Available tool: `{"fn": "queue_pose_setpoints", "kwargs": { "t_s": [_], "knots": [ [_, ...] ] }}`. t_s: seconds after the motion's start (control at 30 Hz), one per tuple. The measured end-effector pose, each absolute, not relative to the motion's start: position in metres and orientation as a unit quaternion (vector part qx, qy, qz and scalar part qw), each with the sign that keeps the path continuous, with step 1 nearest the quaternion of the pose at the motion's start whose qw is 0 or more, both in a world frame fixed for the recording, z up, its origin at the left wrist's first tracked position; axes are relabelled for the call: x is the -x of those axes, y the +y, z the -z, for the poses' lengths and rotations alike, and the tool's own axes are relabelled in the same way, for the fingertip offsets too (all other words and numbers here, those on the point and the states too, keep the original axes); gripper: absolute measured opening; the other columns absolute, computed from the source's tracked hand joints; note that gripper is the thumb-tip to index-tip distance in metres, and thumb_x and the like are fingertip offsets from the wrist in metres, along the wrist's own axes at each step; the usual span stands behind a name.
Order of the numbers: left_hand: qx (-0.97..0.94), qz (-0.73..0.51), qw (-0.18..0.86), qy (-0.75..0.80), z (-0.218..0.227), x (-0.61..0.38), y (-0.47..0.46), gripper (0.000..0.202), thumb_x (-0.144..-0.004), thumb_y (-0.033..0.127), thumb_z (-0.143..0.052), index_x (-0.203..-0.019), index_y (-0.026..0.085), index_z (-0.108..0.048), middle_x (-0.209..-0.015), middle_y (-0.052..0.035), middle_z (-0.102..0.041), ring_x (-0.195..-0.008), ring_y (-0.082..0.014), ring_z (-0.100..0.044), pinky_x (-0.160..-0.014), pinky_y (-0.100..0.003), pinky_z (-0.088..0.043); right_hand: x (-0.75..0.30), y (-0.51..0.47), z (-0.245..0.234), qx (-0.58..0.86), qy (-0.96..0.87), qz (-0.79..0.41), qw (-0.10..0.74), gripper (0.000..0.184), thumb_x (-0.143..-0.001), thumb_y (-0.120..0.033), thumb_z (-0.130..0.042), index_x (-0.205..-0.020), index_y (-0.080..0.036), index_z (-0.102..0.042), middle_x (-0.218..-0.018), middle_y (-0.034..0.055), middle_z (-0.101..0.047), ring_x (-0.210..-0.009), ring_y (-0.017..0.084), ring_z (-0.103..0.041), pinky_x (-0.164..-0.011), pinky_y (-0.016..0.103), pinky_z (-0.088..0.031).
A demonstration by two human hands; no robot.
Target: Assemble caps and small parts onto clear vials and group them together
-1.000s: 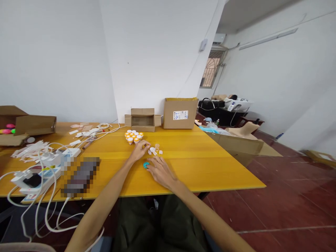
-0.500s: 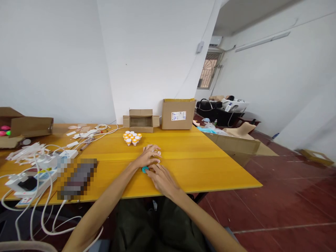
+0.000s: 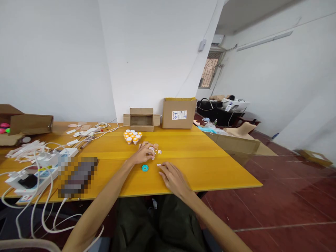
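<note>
My left hand (image 3: 144, 153) is curled low over the table, a few small white openwork pieces (image 3: 151, 150) under and between its fingers and thumb. A round tan piece (image 3: 156, 146) lies just beyond its fingertips, and a loose white piece (image 3: 160, 152) is to their right. Nearer me, a teal ring-shaped disc (image 3: 145, 168) lies flat between my hands, untouched. My right hand (image 3: 174, 177) reaches in from the right with its thumb apart; its forefinger meets a tiny white bit (image 3: 158, 165) on the wood.
A cluster of white-and-orange bulb-like items (image 3: 132, 136) stands behind my left hand. Further back are an open cardboard box (image 3: 142, 120) and a closed one (image 3: 179, 113). Power strips (image 3: 49, 176) with cables, a blurred dark object (image 3: 78, 176) and another box (image 3: 31, 124) occupy the left.
My right hand has drawn back to the right, off the teal disc, which now shows whole. My left hand has shifted slightly left, exposing the tan piece.
</note>
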State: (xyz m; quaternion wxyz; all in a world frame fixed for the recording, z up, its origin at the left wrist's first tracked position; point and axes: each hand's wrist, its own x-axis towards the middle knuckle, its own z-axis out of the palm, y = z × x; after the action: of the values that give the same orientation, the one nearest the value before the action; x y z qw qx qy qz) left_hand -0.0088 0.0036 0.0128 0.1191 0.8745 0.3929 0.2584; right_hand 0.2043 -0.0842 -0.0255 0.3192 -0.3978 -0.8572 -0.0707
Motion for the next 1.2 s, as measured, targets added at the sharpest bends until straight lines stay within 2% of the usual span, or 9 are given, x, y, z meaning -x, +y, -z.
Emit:
{"fn": "queue_pose_setpoints", "kwargs": {
  "t_s": [0.23,0.37,0.43,0.5,0.73,0.9,1.07,1.2],
  "knots": [
    [-0.877,-0.242,0.124,0.396,-0.016,0.012,0.003,0.007,-0.080,0.029,-0.070,-0.078,0.027,-0.077,-0.128,-0.0027,-0.060,-0.123,-0.0285,-0.040,-0.108,-0.048,-0.031,-0.203,-0.060,0.024,0.415,-0.846,0.031,0.334,0.017,-0.094,-0.018,-0.051,-0.097,-0.023,-0.067,-0.104,0.0089,-0.064,-0.093,0.022,-0.064,-0.083,0.035,-0.054],
    [-0.874,-0.238,0.128,0.403,-0.020,0.014,0.003,0.007,-0.080,0.028,-0.070,-0.078,0.026,-0.077,-0.128,-0.0030,-0.059,-0.124,-0.0293,-0.040,-0.109,-0.048,-0.031,-0.182,-0.066,0.018,0.386,-0.862,0.018,0.329,0.011,-0.092,-0.027,-0.059,-0.099,-0.023,-0.067,-0.107,0.0089,-0.063,-0.100,0.023,-0.061,-0.087,0.038,-0.053],
    [-0.875,-0.236,0.127,0.403,-0.021,0.015,0.003,0.008,-0.080,0.027,-0.069,-0.079,0.026,-0.077,-0.128,-0.0030,-0.059,-0.123,-0.0290,-0.040,-0.110,-0.048,-0.030,-0.168,-0.072,0.017,0.381,-0.867,0.015,0.320,0.018,-0.088,-0.032,-0.065,-0.103,-0.023,-0.066,-0.111,0.0099,-0.061,-0.104,0.025,-0.059,-0.088,0.039,-0.052],
    [-0.876,-0.233,0.125,0.403,-0.021,0.016,0.004,0.008,-0.079,0.025,-0.069,-0.080,0.026,-0.077,-0.127,-0.0031,-0.059,-0.123,-0.0286,-0.040,-0.111,-0.048,-0.030,-0.155,-0.074,0.017,0.385,-0.869,0.006,0.312,0.018,-0.086,-0.035,-0.069,-0.099,-0.023,-0.065,-0.112,0.0095,-0.060,-0.103,0.024,-0.060,-0.086,0.038,-0.052],
    [-0.877,-0.225,0.130,0.404,-0.018,0.017,0.004,0.009,-0.080,0.027,-0.067,-0.079,0.026,-0.076,-0.130,-0.0035,-0.057,-0.124,-0.0296,-0.038,-0.111,-0.049,-0.030,-0.149,-0.068,0.023,0.405,-0.855,-0.024,0.322,0.010,-0.086,-0.028,-0.067,-0.093,-0.023,-0.063,-0.108,0.0074,-0.059,-0.102,0.023,-0.058,-0.087,0.037,-0.050],
    [-0.878,-0.241,0.128,0.394,-0.016,0.017,-0.003,0.006,-0.080,0.028,-0.070,-0.077,0.026,-0.075,-0.133,-0.0022,-0.056,-0.126,-0.0304,-0.038,-0.111,-0.052,-0.029,-0.165,-0.065,0.025,0.413,-0.845,-0.029,0.339,0.009,-0.083,-0.024,-0.069,-0.088,-0.022,-0.062,-0.108,0.0078,-0.060,-0.102,0.025,-0.057,-0.089,0.041,-0.049],
    [-0.875,-0.247,0.120,0.399,-0.013,0.019,-0.011,0.006,-0.080,0.031,-0.071,-0.080,0.027,-0.076,-0.135,-0.0027,-0.055,-0.127,-0.0305,-0.038,-0.112,-0.052,-0.028,-0.171,-0.062,0.024,0.428,-0.839,-0.036,0.334,0.011,-0.081,-0.024,-0.071,-0.086,-0.022,-0.062,-0.111,0.0084,-0.060,-0.105,0.026,-0.055,-0.092,0.043,-0.047],
    [-0.864,-0.271,0.121,0.408,-0.014,0.023,-0.016,0.013,-0.086,0.037,-0.065,-0.087,0.028,-0.075,-0.134,-0.0031,-0.056,-0.125,-0.0288,-0.041,-0.111,-0.050,-0.030,-0.172,-0.058,0.022,0.417,-0.842,-0.036,0.339,0.010,-0.082,-0.026,-0.070,-0.085,-0.022,-0.062,-0.113,0.0079,-0.060,-0.104,0.025,-0.054,-0.091,0.043,-0.047]
  ]
}}
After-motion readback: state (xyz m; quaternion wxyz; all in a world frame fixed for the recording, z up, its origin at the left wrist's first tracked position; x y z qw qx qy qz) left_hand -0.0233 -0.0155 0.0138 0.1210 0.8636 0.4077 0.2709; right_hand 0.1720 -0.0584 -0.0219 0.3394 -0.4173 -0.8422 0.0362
